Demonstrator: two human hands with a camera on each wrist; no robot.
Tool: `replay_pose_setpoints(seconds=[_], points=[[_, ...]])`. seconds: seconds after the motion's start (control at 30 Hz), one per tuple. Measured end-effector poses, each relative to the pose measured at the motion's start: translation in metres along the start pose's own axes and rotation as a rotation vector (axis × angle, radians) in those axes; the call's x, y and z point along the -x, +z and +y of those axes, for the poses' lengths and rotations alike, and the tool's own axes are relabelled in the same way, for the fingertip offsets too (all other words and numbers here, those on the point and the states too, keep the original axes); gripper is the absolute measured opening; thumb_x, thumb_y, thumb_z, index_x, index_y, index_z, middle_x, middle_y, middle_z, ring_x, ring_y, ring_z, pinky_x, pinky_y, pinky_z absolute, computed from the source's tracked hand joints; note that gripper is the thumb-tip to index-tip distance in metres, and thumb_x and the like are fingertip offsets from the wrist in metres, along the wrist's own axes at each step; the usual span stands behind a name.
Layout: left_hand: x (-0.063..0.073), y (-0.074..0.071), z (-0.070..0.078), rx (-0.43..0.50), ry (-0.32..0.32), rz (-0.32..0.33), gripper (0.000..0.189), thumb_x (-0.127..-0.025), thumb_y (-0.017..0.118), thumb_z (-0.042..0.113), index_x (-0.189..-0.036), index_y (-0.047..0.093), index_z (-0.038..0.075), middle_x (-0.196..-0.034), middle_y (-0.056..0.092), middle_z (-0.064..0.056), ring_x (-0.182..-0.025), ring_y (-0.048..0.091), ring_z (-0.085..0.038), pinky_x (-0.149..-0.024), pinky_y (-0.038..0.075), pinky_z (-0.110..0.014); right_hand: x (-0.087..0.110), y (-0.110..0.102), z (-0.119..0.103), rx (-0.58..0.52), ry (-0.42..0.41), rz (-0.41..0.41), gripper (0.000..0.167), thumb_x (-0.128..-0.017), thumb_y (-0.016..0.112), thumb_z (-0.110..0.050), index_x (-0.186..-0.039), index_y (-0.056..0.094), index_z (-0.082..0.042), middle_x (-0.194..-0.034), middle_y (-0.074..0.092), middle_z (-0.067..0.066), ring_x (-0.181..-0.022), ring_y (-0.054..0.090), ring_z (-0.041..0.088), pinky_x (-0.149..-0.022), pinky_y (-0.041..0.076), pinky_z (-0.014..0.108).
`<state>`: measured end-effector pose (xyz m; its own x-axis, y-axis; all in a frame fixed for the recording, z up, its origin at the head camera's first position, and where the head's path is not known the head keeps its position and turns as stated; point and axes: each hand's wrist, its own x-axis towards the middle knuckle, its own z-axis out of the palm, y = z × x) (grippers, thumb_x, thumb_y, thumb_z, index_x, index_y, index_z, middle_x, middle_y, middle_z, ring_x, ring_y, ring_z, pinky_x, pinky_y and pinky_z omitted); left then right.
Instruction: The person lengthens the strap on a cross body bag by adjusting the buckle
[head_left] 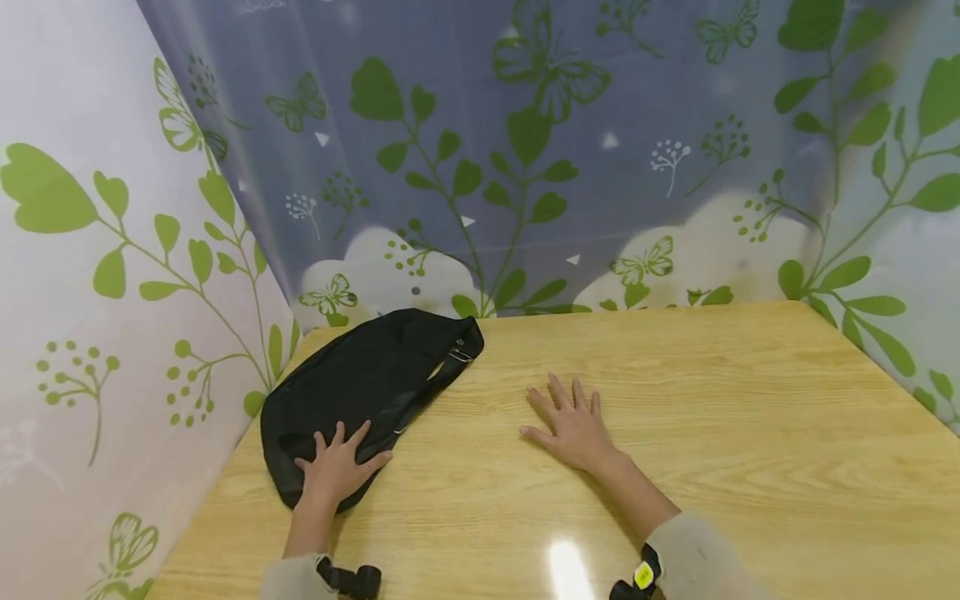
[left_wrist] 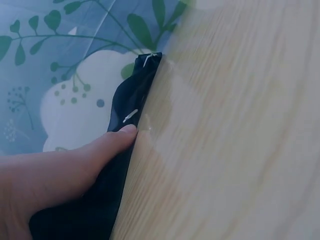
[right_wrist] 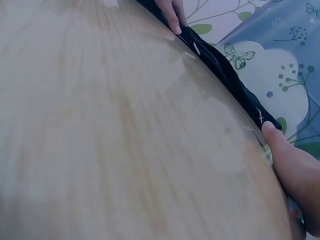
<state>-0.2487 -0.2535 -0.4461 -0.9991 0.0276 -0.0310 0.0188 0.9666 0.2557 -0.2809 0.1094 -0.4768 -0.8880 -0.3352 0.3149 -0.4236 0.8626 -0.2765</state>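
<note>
Spreading released right hand (head_left: 576, 433) over wood-grain table (head_left: 757, 400) before leaf-print backdrop (head_left: 660, 100), likewise left hand (head_left: 334, 473) on black bag (head_left: 356, 371) of unseen contents.

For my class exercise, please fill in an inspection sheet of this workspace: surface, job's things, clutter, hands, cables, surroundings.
Surface: light wood-grain table, with a bright reflection near the front.
Job's things: one black bag lying on the table's left part; its strap, with metal fittings, runs along its right side.
Clutter: nothing seen.
Hands: left hand on the bag, fingers spread; right hand apart from the bag, palm down, fingers spread. Both wrists wear black devices.
Cables: nothing seen.
Surroundings: blue and pale wall covering printed with green leaves and butterflies.
</note>
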Motion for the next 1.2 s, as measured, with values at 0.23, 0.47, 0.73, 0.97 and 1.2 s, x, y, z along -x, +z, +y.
replay_pose_setpoints(seconds=[0.23,0.47,0.73,0.97,1.2], points=[[0.002,0.001,0.004,-0.005,0.098,-0.016,0.077,-0.081,0.053,0.062,-0.14,0.041,0.014,-0.141,0.025,-0.03,-0.125,0.011,-0.057,-0.082,0.009,-0.077,-0.002,0.003,0.0,-0.012,-0.003,0.037,0.07,-0.086,0.052,-0.055,-0.144,0.034,-0.02,-0.148,0.019,0.018,-0.128,0.015,0.051,-0.095,0.012,0.068],[0.0,0.002,0.007,0.017,0.235,-0.065,0.074,-0.079,0.053,0.064,-0.138,0.044,0.02,-0.144,0.028,-0.02,-0.129,0.011,-0.05,-0.087,0.007,-0.075,-0.01,0.007,-0.005,-0.041,-0.075,0.127,0.072,-0.085,0.056,-0.051,-0.144,0.033,-0.015,-0.147,0.02,0.02,-0.129,0.017,0.049,-0.097,0.017,0.063],[-0.001,0.005,0.013,-0.07,0.294,0.035,0.074,-0.08,0.048,0.067,-0.139,0.043,0.021,-0.142,0.036,-0.013,-0.13,0.018,-0.046,-0.094,0.007,-0.069,-0.026,0.012,-0.004,-0.042,-0.07,0.08,0.07,-0.086,0.054,-0.052,-0.142,0.036,-0.014,-0.148,0.021,0.016,-0.134,0.016,0.035,-0.103,0.016,0.052],[0.025,-0.005,0.02,-0.224,0.024,0.193,0.076,-0.087,0.038,0.064,-0.141,0.038,0.01,-0.142,0.028,-0.025,-0.127,0.008,-0.055,-0.092,0.001,-0.071,-0.031,0.013,-0.005,-0.004,0.011,-0.112,0.073,-0.088,0.039,-0.061,-0.145,0.029,-0.018,-0.149,0.022,0.009,-0.135,0.014,0.033,-0.107,0.008,0.046],[0.033,0.007,0.022,-0.116,-0.051,0.14,0.08,-0.088,0.04,0.061,-0.142,0.031,0.003,-0.142,0.016,-0.033,-0.125,0.001,-0.059,-0.088,0.011,-0.074,-0.024,0.011,-0.005,0.002,0.036,-0.109,0.072,-0.088,0.042,-0.06,-0.144,0.032,-0.016,-0.147,0.027,0.009,-0.134,0.017,0.033,-0.107,0.008,0.046]])
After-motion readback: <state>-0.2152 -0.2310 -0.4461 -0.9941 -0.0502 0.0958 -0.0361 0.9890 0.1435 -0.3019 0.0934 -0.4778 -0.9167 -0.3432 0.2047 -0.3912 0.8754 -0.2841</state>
